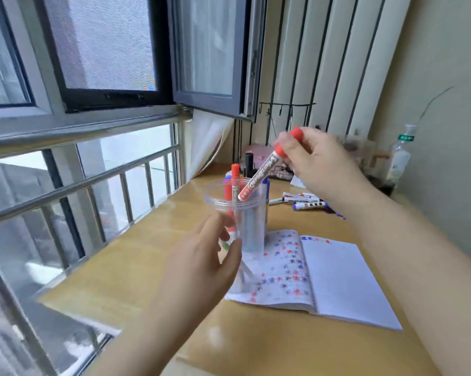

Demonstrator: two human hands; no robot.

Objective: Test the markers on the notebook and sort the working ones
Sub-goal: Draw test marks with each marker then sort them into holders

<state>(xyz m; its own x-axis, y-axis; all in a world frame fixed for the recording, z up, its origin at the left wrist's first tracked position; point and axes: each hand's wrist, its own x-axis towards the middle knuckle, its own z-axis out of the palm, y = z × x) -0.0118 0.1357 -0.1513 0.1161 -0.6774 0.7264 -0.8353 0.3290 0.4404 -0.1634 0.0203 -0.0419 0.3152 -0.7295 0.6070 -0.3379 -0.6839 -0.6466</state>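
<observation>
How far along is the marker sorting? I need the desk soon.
Done: the notebook page is covered in test marks, and markers already stand in the clear cup gripped by the left hand. In hand: the right hand lowers a red marker into it. Left: loose markers on the desk.

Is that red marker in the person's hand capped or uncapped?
Capped: the red marker in the right hand has its red cap on, the other end entering the clear cup.

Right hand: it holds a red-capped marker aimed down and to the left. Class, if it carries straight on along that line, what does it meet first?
Probably the open mouth of the clear cup gripped by the left hand. The red marker in the right hand has its lower end at the rim; depth is uncertain.
</observation>
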